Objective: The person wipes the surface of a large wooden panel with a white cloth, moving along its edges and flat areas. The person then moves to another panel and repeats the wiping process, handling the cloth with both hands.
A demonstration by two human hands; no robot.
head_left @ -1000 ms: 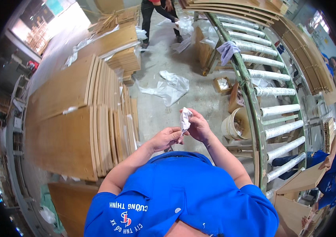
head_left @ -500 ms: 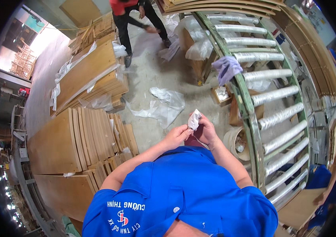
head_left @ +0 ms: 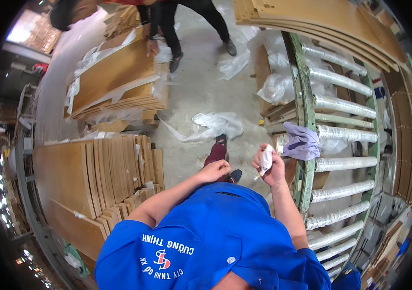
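Pinched in our right hand (head_left: pixel 269 166), a small white crumpled packet (head_left: pixel 266 161) sits raised in front of our chest, beside the roller conveyor (head_left: pixel 342 164) where a purple cloth (head_left: pixel 302 141) hangs. Our left hand (head_left: pixel 214 170) is curled shut on nothing, near our right, above a stack of wooden panels (head_left: pixel 94 179).

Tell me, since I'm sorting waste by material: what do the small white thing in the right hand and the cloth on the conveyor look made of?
Small white packet: probably thin plastic, crinkled and slightly glossy. Purple cloth: soft matte fabric, draped in folds.
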